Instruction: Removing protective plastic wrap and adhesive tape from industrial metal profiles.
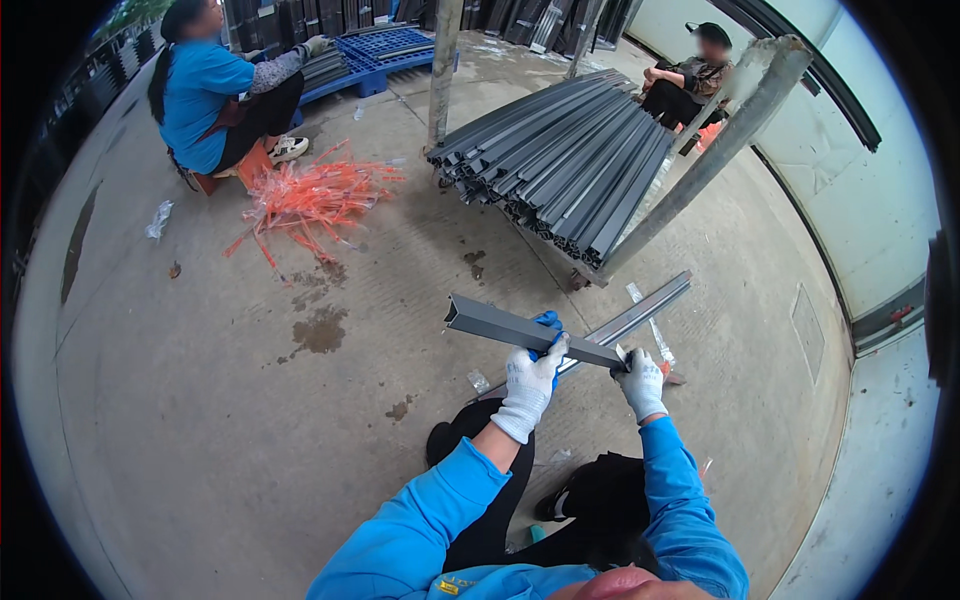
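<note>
A dark grey metal profile (490, 322) with an open channel at its left end lies across in front of me, raised above the floor. My left hand (530, 385), in a white glove with a blue palm, is wrapped round it near the middle. At its right end, my right hand (641, 385), gloved the same way, grips it with closed fingers. Something small and pale shows by the right fingertips, too small to name. Beneath the held piece, a shinier grey profile (655, 299) runs diagonally, partly hidden by my hands. Clear plastic strips (650, 325) lie beside it.
A wheeled rack with grey posts (690, 165) carries many dark profiles (560, 165) just ahead. Orange and clear plastic strips (320, 195) are heaped at left. One person (205, 100) sits by a blue pallet (375, 55); another person (690, 80) sits behind the rack. A pale wall (850, 190) stands right.
</note>
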### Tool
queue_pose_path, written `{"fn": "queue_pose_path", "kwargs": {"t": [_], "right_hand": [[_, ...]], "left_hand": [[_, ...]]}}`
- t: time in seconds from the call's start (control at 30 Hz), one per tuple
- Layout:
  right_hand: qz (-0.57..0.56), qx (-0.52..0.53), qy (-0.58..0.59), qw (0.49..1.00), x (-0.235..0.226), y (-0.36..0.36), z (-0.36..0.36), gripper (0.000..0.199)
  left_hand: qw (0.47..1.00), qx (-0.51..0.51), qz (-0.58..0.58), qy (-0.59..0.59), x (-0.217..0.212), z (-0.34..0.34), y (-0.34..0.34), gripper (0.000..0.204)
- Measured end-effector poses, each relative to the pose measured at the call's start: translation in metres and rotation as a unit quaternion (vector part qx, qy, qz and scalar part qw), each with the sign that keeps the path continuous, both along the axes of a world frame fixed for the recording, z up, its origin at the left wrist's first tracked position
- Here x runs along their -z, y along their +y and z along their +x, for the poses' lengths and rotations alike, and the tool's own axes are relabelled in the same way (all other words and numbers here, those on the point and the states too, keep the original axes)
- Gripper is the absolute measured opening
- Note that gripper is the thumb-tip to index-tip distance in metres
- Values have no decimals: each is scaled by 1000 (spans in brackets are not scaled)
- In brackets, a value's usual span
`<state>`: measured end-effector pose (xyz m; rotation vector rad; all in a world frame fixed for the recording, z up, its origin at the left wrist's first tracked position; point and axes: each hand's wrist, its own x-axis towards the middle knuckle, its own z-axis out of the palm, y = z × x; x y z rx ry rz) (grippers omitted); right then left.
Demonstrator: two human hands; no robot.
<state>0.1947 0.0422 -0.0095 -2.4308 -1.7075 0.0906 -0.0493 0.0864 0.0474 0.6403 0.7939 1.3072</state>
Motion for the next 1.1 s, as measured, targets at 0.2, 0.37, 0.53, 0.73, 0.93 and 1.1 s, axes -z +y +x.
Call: {"fn": "queue_pose_path", "kwargs": {"t": [0.2, 0.37, 0.53, 0.73, 0.93, 1.1], "right_hand": [[-20, 10, 23, 999, -5, 0, 2, 37], [-1, 42, 21, 999, -8, -3, -3, 36], [-25, 46, -24, 998, -16, -7, -4, 36], [-90, 52, -21, 994, -31, -7, -4, 37], [-78, 62, 42, 994, -28, -14, -1, 36], [-30, 65, 88, 993, -21, -19, 5, 33]], "left_hand": [[1000, 7, -12, 6, -14, -4, -2, 31], [999, 38, -27, -3, -11, -6, -1, 31], [998, 57, 1, -22, -11, -7, -4, 32], [997, 63, 36, -22, -9, -6, -5, 31], [998, 48, 30, -26, -15, -5, -5, 29], [999, 35, 34, -25, -10, -2, -3, 28]]}}
